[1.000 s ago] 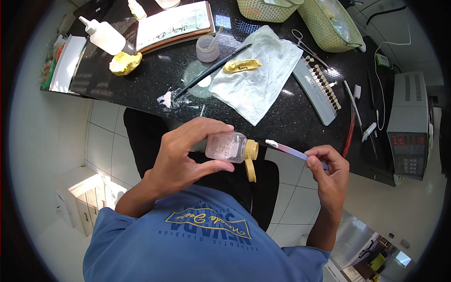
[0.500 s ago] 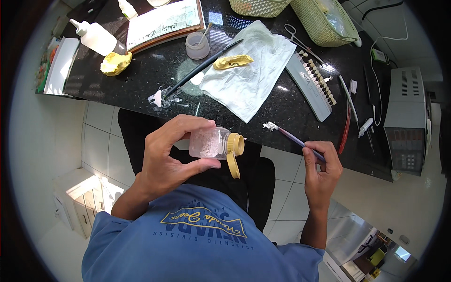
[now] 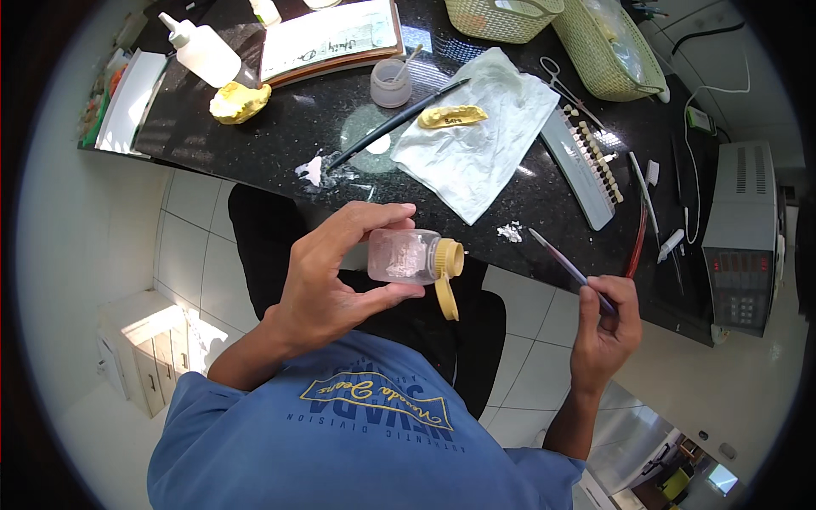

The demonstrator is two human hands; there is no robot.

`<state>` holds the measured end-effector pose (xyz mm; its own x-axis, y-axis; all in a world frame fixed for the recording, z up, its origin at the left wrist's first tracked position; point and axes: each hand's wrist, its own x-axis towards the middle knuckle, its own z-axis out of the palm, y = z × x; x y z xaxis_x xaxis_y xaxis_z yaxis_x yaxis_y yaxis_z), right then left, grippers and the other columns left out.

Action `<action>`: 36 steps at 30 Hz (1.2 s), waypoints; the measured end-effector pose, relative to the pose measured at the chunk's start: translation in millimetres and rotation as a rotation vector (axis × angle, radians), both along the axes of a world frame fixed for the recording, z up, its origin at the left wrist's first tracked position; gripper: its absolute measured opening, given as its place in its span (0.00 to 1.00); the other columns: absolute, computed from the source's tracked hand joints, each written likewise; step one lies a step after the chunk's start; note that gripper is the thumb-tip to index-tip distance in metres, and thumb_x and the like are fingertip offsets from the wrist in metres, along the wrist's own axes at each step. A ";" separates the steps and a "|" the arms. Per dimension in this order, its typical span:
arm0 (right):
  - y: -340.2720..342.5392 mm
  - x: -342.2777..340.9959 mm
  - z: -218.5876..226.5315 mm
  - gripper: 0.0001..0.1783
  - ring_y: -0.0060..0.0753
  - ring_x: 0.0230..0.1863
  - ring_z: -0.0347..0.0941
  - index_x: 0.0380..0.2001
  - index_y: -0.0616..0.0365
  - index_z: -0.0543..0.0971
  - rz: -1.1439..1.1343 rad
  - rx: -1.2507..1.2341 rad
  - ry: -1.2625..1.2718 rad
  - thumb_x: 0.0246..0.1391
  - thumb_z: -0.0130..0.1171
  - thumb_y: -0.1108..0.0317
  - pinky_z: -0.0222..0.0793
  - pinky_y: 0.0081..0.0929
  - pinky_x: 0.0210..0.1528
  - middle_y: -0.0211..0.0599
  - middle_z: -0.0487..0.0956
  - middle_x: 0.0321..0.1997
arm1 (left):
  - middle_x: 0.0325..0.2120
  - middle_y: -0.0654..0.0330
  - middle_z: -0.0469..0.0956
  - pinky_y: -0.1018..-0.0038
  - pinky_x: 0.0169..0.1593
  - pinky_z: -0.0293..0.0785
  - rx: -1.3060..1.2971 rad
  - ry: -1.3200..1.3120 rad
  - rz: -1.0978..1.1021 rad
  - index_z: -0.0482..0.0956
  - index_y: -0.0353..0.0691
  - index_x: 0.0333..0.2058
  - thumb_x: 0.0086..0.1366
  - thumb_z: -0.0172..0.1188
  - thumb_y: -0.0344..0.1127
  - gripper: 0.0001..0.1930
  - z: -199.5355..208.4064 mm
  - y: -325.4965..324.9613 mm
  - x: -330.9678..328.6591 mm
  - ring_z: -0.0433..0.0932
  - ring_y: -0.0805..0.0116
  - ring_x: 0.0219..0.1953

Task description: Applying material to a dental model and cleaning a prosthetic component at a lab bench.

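Observation:
My left hand (image 3: 327, 268) grips a small clear plastic bottle (image 3: 403, 257) between thumb and fingers. The bottle lies on its side, its yellow flip cap (image 3: 447, 293) hanging loose below the neck, with pale pink powder inside. In my right hand (image 3: 608, 327) is a slim, purple-handled pointed tool (image 3: 565, 263), held like a pen. Its tip hovers just right of a small pile of white powder (image 3: 510, 232) on the black counter's front edge. Behind it a yellow dental cast piece (image 3: 452, 116) rests on a white cloth (image 3: 484, 161).
A dark rod-like tool (image 3: 395, 124) lies near a white smear (image 3: 313, 172). Around the counter (image 3: 297, 127) stand a small cup (image 3: 390, 83), a squeeze bottle (image 3: 204, 53), another yellow cast (image 3: 240, 103), a tooth shade guide (image 3: 582, 170), scissors (image 3: 561, 81), woven baskets (image 3: 603, 51) and a grey machine (image 3: 741, 234).
The tool's tip has come away from the white powder, which now sits apart from it. My left hand keeps its hold on the bottle. The whole view has shifted slightly.

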<state>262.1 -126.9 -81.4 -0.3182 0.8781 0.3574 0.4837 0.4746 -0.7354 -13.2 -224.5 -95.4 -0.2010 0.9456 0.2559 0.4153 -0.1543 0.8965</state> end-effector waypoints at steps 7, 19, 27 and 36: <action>-2.9 -28.0 48.7 0.09 0.20 0.20 0.68 0.31 0.59 0.82 0.247 -0.033 -0.156 0.45 0.65 0.82 0.61 0.18 0.19 0.33 0.77 0.26 | 0.42 0.52 0.79 0.72 0.50 0.76 -0.001 -0.035 -0.067 0.64 0.36 0.59 0.41 0.78 0.34 0.45 0.9 -0.8 5.0 0.80 0.65 0.46; 0.6 -60.7 42.2 0.06 0.22 0.20 0.69 0.32 0.60 0.83 0.379 -0.207 -0.259 0.48 0.65 0.77 0.61 0.20 0.21 0.34 0.75 0.23 | 0.40 0.54 0.81 0.71 0.45 0.77 0.079 0.116 -0.099 0.67 0.38 0.58 0.40 0.78 0.37 0.44 10.1 2.3 6.3 0.81 0.63 0.41; 4.3 -42.6 31.4 0.04 0.15 0.21 0.64 0.32 0.63 0.82 0.286 -0.458 -0.072 0.52 0.63 0.75 0.55 0.18 0.22 0.30 0.74 0.22 | 0.40 0.55 0.81 0.72 0.45 0.77 0.090 0.125 -0.119 0.69 0.38 0.57 0.40 0.78 0.35 0.43 9.7 6.6 9.1 0.81 0.63 0.40; 6.7 -19.5 36.6 0.04 0.14 0.24 0.64 0.32 0.65 0.82 0.207 -0.439 -0.005 0.53 0.62 0.75 0.55 0.15 0.24 0.30 0.74 0.25 | 0.43 0.54 0.80 0.72 0.47 0.76 0.055 0.094 -0.142 0.69 0.37 0.57 0.41 0.77 0.33 0.41 10.3 9.4 9.3 0.80 0.63 0.45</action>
<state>242.6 -120.2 -44.8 -0.5026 0.8638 -0.0344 0.4161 0.2068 -0.8855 -3.9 -215.2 -85.1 -0.0396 0.9469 0.3191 0.4675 -0.2647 0.8435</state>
